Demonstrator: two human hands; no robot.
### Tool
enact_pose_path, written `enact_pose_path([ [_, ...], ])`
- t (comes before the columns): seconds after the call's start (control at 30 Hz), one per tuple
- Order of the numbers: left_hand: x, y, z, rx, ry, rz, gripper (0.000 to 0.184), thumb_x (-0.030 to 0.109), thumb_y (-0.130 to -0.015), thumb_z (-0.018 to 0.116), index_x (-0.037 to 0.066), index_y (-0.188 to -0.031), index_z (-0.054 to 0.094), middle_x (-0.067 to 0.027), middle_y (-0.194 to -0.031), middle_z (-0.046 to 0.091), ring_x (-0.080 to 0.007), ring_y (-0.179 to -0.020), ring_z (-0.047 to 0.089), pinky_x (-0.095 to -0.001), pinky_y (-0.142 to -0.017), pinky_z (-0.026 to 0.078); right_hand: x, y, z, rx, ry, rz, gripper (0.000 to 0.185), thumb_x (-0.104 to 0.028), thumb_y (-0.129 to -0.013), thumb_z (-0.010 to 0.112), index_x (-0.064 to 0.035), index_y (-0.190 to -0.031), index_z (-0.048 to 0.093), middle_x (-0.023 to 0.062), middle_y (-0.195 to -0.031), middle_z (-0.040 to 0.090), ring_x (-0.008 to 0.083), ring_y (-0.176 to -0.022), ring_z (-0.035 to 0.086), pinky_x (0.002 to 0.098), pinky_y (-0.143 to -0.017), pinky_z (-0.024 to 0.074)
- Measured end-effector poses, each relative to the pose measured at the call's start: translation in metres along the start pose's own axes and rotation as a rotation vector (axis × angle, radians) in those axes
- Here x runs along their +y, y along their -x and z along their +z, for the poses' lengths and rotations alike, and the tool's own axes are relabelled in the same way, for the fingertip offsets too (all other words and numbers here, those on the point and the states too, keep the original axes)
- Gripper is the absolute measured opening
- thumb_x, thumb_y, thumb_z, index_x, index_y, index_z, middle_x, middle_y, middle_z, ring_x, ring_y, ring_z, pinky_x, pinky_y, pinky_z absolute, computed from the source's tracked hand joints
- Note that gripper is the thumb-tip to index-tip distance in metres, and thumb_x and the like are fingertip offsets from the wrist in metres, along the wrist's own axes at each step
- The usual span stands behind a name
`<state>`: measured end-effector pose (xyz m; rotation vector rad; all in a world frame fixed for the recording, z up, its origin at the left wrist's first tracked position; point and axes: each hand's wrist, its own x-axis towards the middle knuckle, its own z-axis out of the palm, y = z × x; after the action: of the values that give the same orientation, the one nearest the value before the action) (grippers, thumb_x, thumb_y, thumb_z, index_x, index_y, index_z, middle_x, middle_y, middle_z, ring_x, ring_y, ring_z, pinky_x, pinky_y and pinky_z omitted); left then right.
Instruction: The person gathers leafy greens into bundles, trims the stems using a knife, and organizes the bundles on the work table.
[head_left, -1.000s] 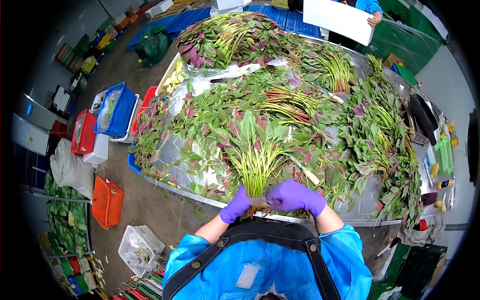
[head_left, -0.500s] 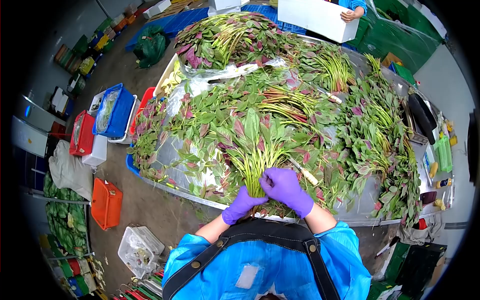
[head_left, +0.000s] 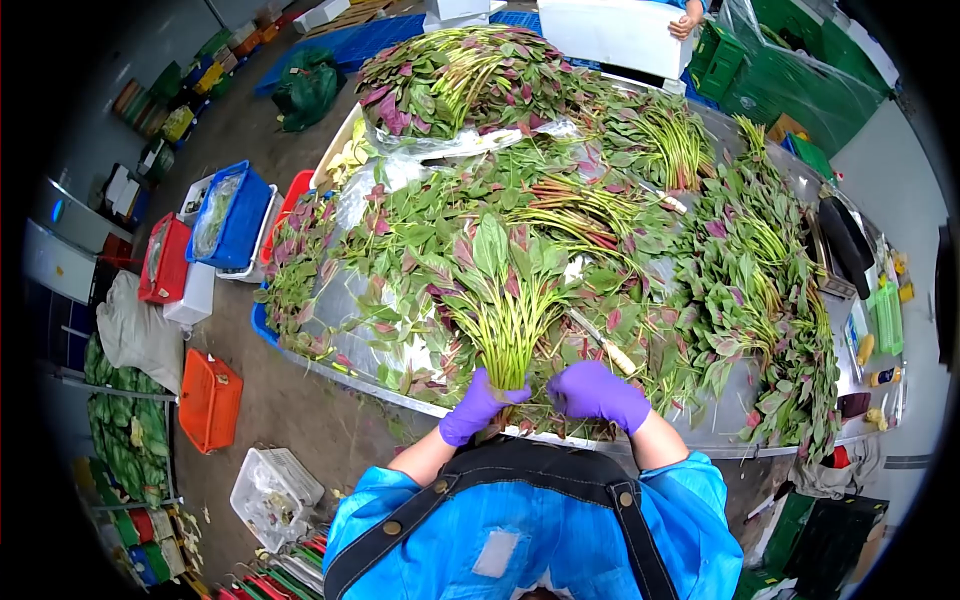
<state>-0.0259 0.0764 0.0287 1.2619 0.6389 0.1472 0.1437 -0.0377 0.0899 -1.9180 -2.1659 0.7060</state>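
My left hand (head_left: 477, 407), in a purple glove, is wrapped round the lower stems of a bunch of leafy greens (head_left: 507, 320). The bunch stands upright at the table's near edge, its green and purple-red leaves fanned away from me. Just right of the stems is my right hand (head_left: 598, 392), gloved too, apart from the bunch. Its fingers are curled closed, and anything between them is too small to make out. Beyond that hand, a knife (head_left: 617, 356) with a pale handle lies among loose leaves.
Loose greens cover much of the metal table (head_left: 715, 400). A large heap of greens (head_left: 465, 80) sits at the back, and a row of bunches (head_left: 770, 300) runs along the right. Crates, including an orange one (head_left: 210, 402), stand left. A co-worker's hand (head_left: 686, 25) touches a white box (head_left: 610, 38).
My right hand has moved off the stems to the right. The bunch stays in my left hand. At the back, the co-worker's white box has shifted left and slightly up.
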Motion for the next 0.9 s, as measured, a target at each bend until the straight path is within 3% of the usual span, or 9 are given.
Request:
enact_pose_path([
  [0.07, -0.003, -0.001, -0.001, -0.025, -0.224, 0.129, 0.041, 0.013, -0.066, 0.075, 0.001, -0.1, 0.057, -0.0029, -0.089, 0.061, -0.0115, -0.081, 0.057, -0.0271, -0.074, 0.047, -0.007, -0.006, -0.016, 0.238, -0.041, 0.079, 0.01, -0.019, -0.072, 0.062, -0.0104, -0.077, 0.059, 0.0093, -0.059, 0.056, 0.0253, -0.051, 0.056, 0.0335, -0.048, 0.0443],
  [0.13, -0.008, 0.0, 0.002, -0.027, -0.177, 0.145, 0.042, 0.014, -0.066, 0.075, 0.002, -0.101, 0.056, -0.003, -0.089, 0.061, -0.0115, -0.081, 0.057, -0.027, -0.073, 0.047, -0.019, -0.021, -0.032, 0.796, -0.45, 0.333, 0.014, -0.021, -0.073, 0.063, -0.0103, -0.081, 0.059, 0.008, -0.055, 0.054, 0.023, -0.049, 0.055, 0.0317, -0.048, 0.0437],
  [0.27, -0.014, 0.001, 0.005, -0.047, -0.181, 0.171, 0.046, 0.014, -0.065, 0.076, 0.003, -0.104, 0.054, -0.0032, -0.091, 0.061, -0.0111, -0.081, 0.057, -0.0267, -0.072, 0.047, -0.013, -0.029, -0.032, 0.734, -0.28, 0.392, 0.013, -0.019, -0.074, 0.063, -0.008, -0.079, 0.059, 0.007, -0.053, 0.051, 0.0187, -0.046, 0.052, 0.0287, -0.047, 0.042],
  [0.37, -0.006, 0.005, 0.004, -0.081, -0.124, 0.172, 0.047, 0.014, -0.065, 0.076, 0.002, -0.105, 0.054, -0.0032, -0.091, 0.061, -0.0115, -0.082, 0.057, -0.0267, -0.074, 0.046, -0.01, -0.01, -0.027, 0.515, -0.533, 0.255, 0.009, -0.013, -0.075, 0.061, -0.0048, -0.073, 0.059, 0.0026, -0.052, 0.046, 0.0078, -0.048, 0.044, 0.0233, -0.047, 0.0378],
  [0.47, -0.008, 0.008, 0.0, -0.097, -0.153, 0.191, 0.046, 0.013, -0.065, 0.076, 0.002, -0.104, 0.054, -0.0031, -0.09, 0.061, -0.0114, -0.081, 0.056, -0.0266, -0.074, 0.046, 0.0, 0.005, -0.022, 0.283, -0.728, 0.192, 0.009, -0.016, -0.073, 0.06, -0.0067, -0.073, 0.059, 0.0046, -0.055, 0.052, 0.0152, -0.048, 0.052, 0.0282, -0.049, 0.042],
  [0.67, 0.0, 0.012, 0.002, -0.135, -0.113, 0.119, 0.043, 0.012, -0.067, 0.075, 0.003, -0.103, 0.055, -0.0026, -0.089, 0.061, -0.0104, -0.08, 0.056, -0.0266, -0.074, 0.046, 0.001, 0.002, -0.01, 0.637, -0.891, 0.326, 0.01, -0.011, -0.075, 0.065, -0.0035, -0.081, 0.061, -0.0047, -0.06, 0.049, 0.0023, -0.055, 0.042, 0.0176, -0.052, 0.0367],
  [0.77, 0.002, 0.012, 0.004, -0.13, -0.111, 0.105, 0.043, 0.012, -0.067, 0.075, 0.003, -0.104, 0.055, -0.0024, -0.09, 0.061, -0.0102, -0.081, 0.056, -0.0267, -0.074, 0.046, -0.014, -0.002, -0.022, 0.645, -0.643, 0.272, 0.033, -0.015, -0.073, 0.07, -0.0072, -0.102, 0.06, -0.0021, -0.062, 0.055, 0.0045, -0.053, 0.048, 0.0208, -0.05, 0.0409],
  [0.87, 0.009, 0.015, 0.01, -0.051, -0.037, 0.123, 0.036, 0.009, -0.064, 0.073, 0.004, -0.095, 0.056, -0.0009, -0.08, 0.059, -0.0089, -0.074, 0.055, -0.026, -0.067, 0.046, -0.016, -0.011, -0.015, 0.735, -0.236, 0.23, 0.044, -0.024, -0.07, 0.072, -0.012, -0.11, 0.056, 0.0025, -0.059, 0.055, 0.0104, -0.048, 0.053, 0.0243, -0.046, 0.0423],
  [0.9, 0.009, 0.015, 0.009, -0.08, -0.071, 0.139, 0.04, 0.009, -0.065, 0.074, 0.004, -0.099, 0.055, -0.001, -0.083, 0.06, -0.0097, -0.077, 0.055, -0.0264, -0.069, 0.046, -0.013, -0.015, -0.007, 0.773, -0.216, 0.248, 0.034, -0.021, -0.072, 0.069, -0.0117, -0.104, 0.06, 0.0051, -0.061, 0.058, 0.0113, -0.049, 0.055, 0.0243, -0.047, 0.0432],
])
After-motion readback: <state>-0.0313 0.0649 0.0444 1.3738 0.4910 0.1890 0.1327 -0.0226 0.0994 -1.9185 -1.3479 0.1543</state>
